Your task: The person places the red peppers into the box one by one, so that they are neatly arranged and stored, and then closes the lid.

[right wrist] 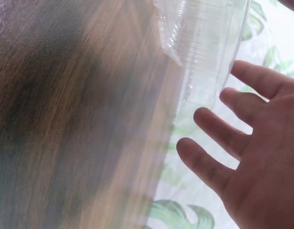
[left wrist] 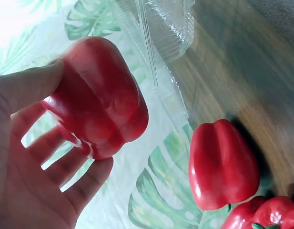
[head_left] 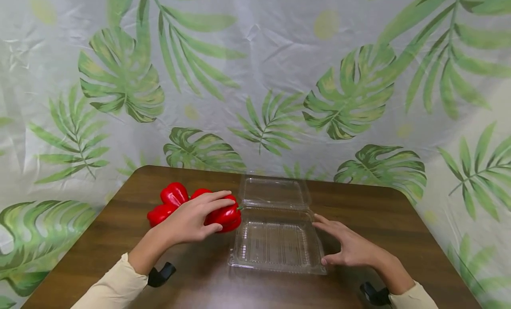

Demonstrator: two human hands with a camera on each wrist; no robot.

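My left hand (head_left: pixel 191 215) grips a red bell pepper (head_left: pixel 225 213) with a green stem, close to the left edge of a clear plastic clamshell container (head_left: pixel 275 242). In the left wrist view the thumb lies on one side of this pepper (left wrist: pixel 99 95) and the fingers curl behind it. The container lies with its lid (head_left: pixel 275 191) folded back. At the container's right rim is my right hand (head_left: pixel 349 244), its fingers spread and fingertips right at the edge. In the right wrist view these fingers (right wrist: pixel 216 131) hold nothing.
Further red peppers (head_left: pixel 174 194) lie left of and behind the left hand; one pepper (left wrist: pixel 223 164) shows whole in the left wrist view. All stands on a brown wooden table (head_left: pixel 359 207). A leaf-patterned cloth (head_left: pixel 275 78) hangs behind the table's far edge.
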